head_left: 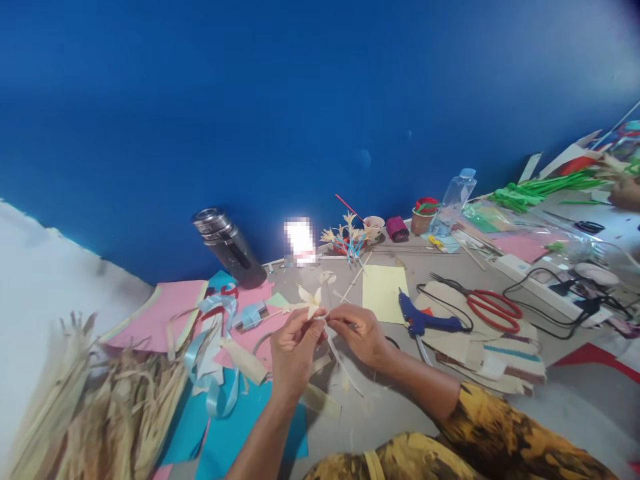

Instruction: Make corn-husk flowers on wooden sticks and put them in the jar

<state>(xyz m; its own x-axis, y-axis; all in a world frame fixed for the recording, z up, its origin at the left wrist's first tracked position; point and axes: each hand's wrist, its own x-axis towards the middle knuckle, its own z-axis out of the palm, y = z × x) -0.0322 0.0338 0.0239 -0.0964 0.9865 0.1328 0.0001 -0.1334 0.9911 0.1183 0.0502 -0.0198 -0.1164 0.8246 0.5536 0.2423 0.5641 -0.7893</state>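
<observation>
While the left hand (pixel 294 343) is gripping a cream, papery, star-shaped flower (pixel 311 301) mid-frame, seemingly for steadiness, the right hand (pixel 363 335) is pinching at its base.

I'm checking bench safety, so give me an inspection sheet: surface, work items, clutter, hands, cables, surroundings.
Surface: grey table, partly covered by coloured papers.
Work items: pale flower, in hand.
Clutter: dried husks, black flask, blue glue gun, red-handled scissors.
Hands: left hand pinches near the flower's base; right hand close beside, grip unclear.
Cables: black cables around the white power strip.
Surroundings: blue wall behind; another person's hand at the right edge.
</observation>
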